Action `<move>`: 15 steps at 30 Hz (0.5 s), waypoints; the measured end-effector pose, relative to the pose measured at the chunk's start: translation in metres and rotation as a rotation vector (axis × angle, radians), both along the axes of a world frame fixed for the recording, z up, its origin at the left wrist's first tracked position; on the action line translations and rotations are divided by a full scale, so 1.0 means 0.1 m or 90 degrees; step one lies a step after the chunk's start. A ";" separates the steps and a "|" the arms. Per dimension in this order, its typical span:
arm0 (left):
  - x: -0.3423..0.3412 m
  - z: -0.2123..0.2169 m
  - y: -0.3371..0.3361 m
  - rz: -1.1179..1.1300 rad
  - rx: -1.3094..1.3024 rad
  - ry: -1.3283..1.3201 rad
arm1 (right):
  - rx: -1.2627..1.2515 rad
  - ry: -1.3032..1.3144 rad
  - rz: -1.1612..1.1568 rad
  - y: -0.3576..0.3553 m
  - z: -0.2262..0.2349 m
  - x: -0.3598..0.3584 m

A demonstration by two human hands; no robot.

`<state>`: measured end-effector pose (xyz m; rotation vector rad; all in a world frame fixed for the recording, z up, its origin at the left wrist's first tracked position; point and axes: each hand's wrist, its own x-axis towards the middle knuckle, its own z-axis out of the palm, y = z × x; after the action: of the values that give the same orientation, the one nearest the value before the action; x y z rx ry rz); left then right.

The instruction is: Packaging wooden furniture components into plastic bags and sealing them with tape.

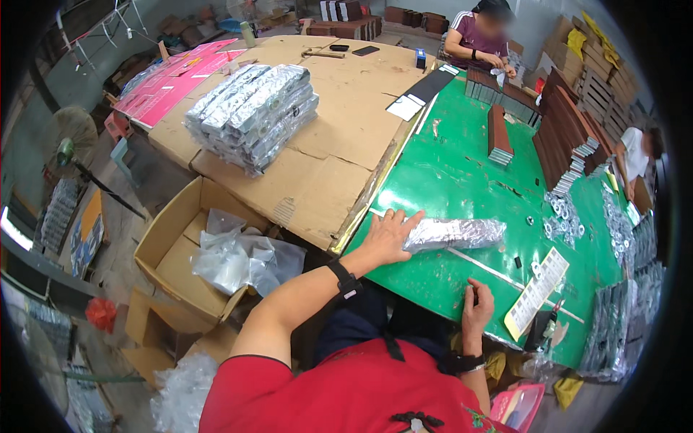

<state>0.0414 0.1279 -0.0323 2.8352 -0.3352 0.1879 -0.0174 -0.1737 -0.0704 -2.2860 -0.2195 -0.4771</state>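
Observation:
A long bundle wrapped in clear, shiny plastic (456, 234) lies on the green tabletop (462, 187) near its front edge. At the bundle's left end is my left hand (390, 237), fingers spread, touching the wrapping and the table. My right hand (476, 309) is at the table's front edge, below the bundle and apart from it. Its fingers are loosely bent, and I see nothing in them. To the right lies a printed sheet (535, 292) with a small metal ring on it. Loose metal washers (563, 219) are heaped farther right.
Wrapped bundles are stacked (253, 115) on the cardboard-covered table (339, 151) to the left. An open carton (162, 252) holds plastic bags (245, 256). Brown strips (563, 137) stand at the right; a co-worker (480, 40) handles pieces at the far end. More wrapped bundles (610, 325) line the right edge.

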 end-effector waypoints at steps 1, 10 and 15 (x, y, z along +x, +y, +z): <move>-0.01 0.00 0.01 -0.004 0.000 0.005 | -0.007 -0.003 -0.003 0.01 0.02 -0.01; 0.04 0.38 0.41 0.041 -0.269 0.144 | -0.058 -0.062 -0.014 0.03 0.08 -0.02; 0.02 0.50 0.98 0.059 -0.411 0.103 | -0.055 -0.037 0.012 0.13 0.15 0.04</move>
<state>0.0430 0.2256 0.0177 2.2076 -0.0821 0.0662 -0.0135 -0.1611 -0.0555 -2.3534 -0.2957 -0.5342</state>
